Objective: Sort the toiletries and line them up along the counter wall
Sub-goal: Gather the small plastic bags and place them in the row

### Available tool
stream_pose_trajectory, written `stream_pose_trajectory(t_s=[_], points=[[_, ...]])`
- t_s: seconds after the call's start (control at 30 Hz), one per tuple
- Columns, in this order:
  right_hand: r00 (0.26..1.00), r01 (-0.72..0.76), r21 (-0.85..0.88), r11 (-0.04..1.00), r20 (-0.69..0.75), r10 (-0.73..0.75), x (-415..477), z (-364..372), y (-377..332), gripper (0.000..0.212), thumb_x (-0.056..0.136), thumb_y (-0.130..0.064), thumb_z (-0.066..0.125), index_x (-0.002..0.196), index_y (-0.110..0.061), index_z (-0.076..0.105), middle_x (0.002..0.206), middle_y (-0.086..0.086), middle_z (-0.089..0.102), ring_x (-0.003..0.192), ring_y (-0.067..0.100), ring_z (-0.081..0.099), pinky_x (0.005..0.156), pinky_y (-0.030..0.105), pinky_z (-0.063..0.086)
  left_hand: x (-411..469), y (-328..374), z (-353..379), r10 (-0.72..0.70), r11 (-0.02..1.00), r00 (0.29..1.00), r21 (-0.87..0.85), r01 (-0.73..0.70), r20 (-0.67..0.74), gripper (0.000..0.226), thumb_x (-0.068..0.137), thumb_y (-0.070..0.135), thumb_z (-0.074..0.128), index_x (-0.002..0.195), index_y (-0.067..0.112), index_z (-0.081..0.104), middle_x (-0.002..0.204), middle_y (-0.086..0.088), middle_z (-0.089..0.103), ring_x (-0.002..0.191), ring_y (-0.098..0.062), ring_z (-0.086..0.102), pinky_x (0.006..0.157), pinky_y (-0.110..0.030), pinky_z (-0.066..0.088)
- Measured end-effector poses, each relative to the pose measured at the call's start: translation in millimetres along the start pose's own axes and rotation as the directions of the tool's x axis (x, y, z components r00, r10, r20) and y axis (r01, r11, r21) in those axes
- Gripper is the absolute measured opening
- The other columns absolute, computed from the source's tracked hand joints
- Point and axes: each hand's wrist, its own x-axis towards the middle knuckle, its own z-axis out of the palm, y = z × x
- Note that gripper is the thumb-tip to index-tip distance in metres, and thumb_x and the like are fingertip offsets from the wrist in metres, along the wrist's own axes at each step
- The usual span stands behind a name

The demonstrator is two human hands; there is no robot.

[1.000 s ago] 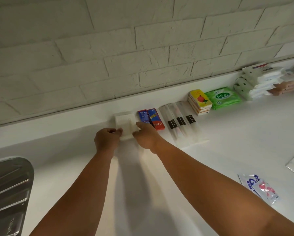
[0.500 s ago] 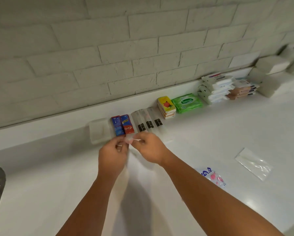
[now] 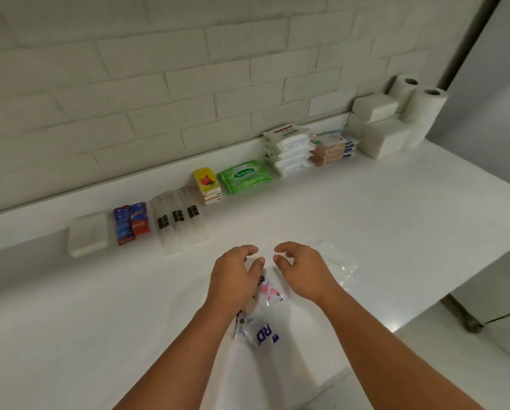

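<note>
A row of toiletries lies along the wall: a white box (image 3: 88,233), red and blue toothpaste sachets (image 3: 131,221), clear toothbrush packs (image 3: 178,221), a yellow soap stack (image 3: 207,184), green wipes (image 3: 244,176), stacked white wipe packs (image 3: 289,152) and tan bars (image 3: 332,146). Clear sachets with pink and blue print (image 3: 267,309) lie mid-counter. My left hand (image 3: 237,279) hovers over their upper end, fingers loosely curled. My right hand (image 3: 301,270) hangs just to the right of them, fingers loosely curled, holding nothing.
A clear plastic bag (image 3: 339,264) lies right of my right hand. White boxes (image 3: 378,125) and two paper rolls (image 3: 419,102) stand in the far right corner. The white counter (image 3: 99,306) ends in an edge at the right and front.
Both hands drew back from the row at the wall and moved right, to the printed sachets in the middle of the counter. The view swung right with them.
</note>
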Motion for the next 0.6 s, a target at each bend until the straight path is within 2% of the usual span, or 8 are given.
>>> stream_pose_trajectory(t_s=[0.1, 0.2, 0.3, 0.37, 0.5, 0.6], points=[[0.996, -0.063, -0.090, 0.994, -0.061, 0.057, -6, -34, 47, 0.030, 0.097, -0.030, 0.055, 0.124, -0.020, 0.063, 0.130, -0.002, 0.062, 0.117, 0.016, 0.058, 0.094, 0.018, 0.038, -1, 24, 42, 0.026, 0.999, 0.998, 0.038, -0.029, 0.060, 0.032, 0.094, 0.035, 0.064, 0.124, 0.025, 0.065, 0.125, 0.010, 0.065, 0.115, -0.011, 0.058, 0.101, -0.029, 0.046], [0.987, -0.128, -0.189, 0.974, -0.116, 0.107, -8, -59, 90, 0.036, 0.095, -0.032, 0.057, 0.128, -0.017, 0.060, 0.132, 0.001, 0.060, 0.120, 0.021, 0.056, 0.097, 0.025, 0.041, 5, 41, 84, 0.064, 0.992, 0.989, 0.100, -0.077, 0.133, 0.034, 0.092, 0.033, 0.067, 0.124, 0.023, 0.065, 0.127, 0.005, 0.064, 0.116, -0.017, 0.057, 0.100, -0.029, 0.045], [0.984, -0.159, -0.327, 0.931, -0.132, 0.122, -8, -72, 120, 0.045, 0.092, -0.039, 0.059, 0.131, -0.017, 0.055, 0.131, 0.002, 0.057, 0.120, 0.024, 0.049, 0.097, 0.034, 0.046, 13, 51, 118, 0.044, 0.982, 0.983, 0.174, -0.075, 0.177, 0.044, 0.089, 0.034, 0.069, 0.130, 0.021, 0.060, 0.133, 0.003, 0.060, 0.122, -0.020, 0.052, 0.100, -0.027, 0.040], [0.987, -0.147, -0.412, 0.899, -0.118, 0.108, -8, -76, 134, 0.050, 0.089, -0.045, 0.060, 0.129, -0.017, 0.053, 0.127, 0.002, 0.055, 0.116, 0.024, 0.047, 0.093, 0.035, 0.048, 16, 58, 136, 0.018, 0.968, 0.979, 0.242, -0.068, 0.205, 0.055, 0.089, 0.037, 0.069, 0.138, 0.019, 0.053, 0.139, 0.001, 0.055, 0.127, -0.022, 0.045, 0.103, -0.029, 0.038], [0.992, -0.116, -0.414, 0.903, -0.086, 0.088, 0, -78, 147, 0.052, 0.084, -0.047, 0.067, 0.124, -0.017, 0.052, 0.120, 0.003, 0.052, 0.112, 0.023, 0.047, 0.090, 0.034, 0.048, 23, 66, 156, 0.003, 0.907, 0.980, 0.411, -0.086, 0.198, 0.069, 0.086, 0.047, 0.070, 0.145, 0.021, 0.043, 0.144, 0.002, 0.049, 0.128, -0.024, 0.040, 0.104, -0.035, 0.040], [0.989, -0.147, -0.370, 0.917, -0.025, 0.148, 10, -82, 153, 0.057, 0.081, -0.046, 0.072, 0.123, -0.015, 0.051, 0.118, 0.004, 0.054, 0.113, 0.024, 0.048, 0.092, 0.033, 0.046, 30, 70, 160, -0.034, 0.899, 0.977, 0.433, -0.061, 0.209, 0.074, 0.081, 0.047, 0.074, 0.144, 0.025, 0.043, 0.136, -0.001, 0.052, 0.124, -0.025, 0.042, 0.099, -0.036, 0.042]])
